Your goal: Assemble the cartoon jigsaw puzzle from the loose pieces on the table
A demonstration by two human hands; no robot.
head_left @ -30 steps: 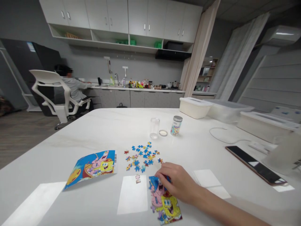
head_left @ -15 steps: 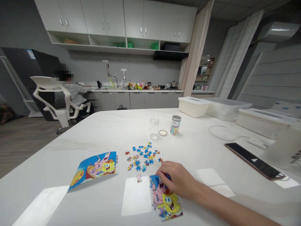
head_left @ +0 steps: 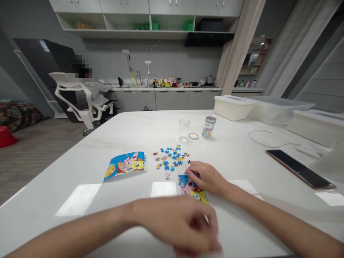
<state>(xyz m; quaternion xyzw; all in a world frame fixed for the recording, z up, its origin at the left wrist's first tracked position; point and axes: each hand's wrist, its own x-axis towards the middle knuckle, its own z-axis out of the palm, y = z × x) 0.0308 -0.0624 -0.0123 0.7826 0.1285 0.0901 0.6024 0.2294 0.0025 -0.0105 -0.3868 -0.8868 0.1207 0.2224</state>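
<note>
A partly joined jigsaw puzzle (head_left: 187, 186) with a pink and a yellow cartoon figure lies on the table. My right hand (head_left: 206, 178) rests at its upper right edge, fingers bent and closed on that edge. In front of the puzzle's lower part is my left hand (head_left: 177, 220), blurred, its fingers curled together; what they hold, if anything, is hidden. Loose jigsaw pieces (head_left: 172, 157), mostly blue, lie scattered beyond the puzzle, with a single pink piece (head_left: 167, 176) nearer. To the left, a curled picture sheet (head_left: 126, 165) shows the same figures.
Behind the pieces stand a clear jar (head_left: 184, 130), a flat round lid (head_left: 193, 136) and a printed can (head_left: 209, 128). A phone (head_left: 298, 168), a white cable (head_left: 258, 139) and lidded boxes (head_left: 233, 108) are at right. A person (head_left: 95, 91) sits far left.
My left hand has come in from the lower left, over the near part of the puzzle. My right hand stays at the puzzle's edge. The view has tilted down.
</note>
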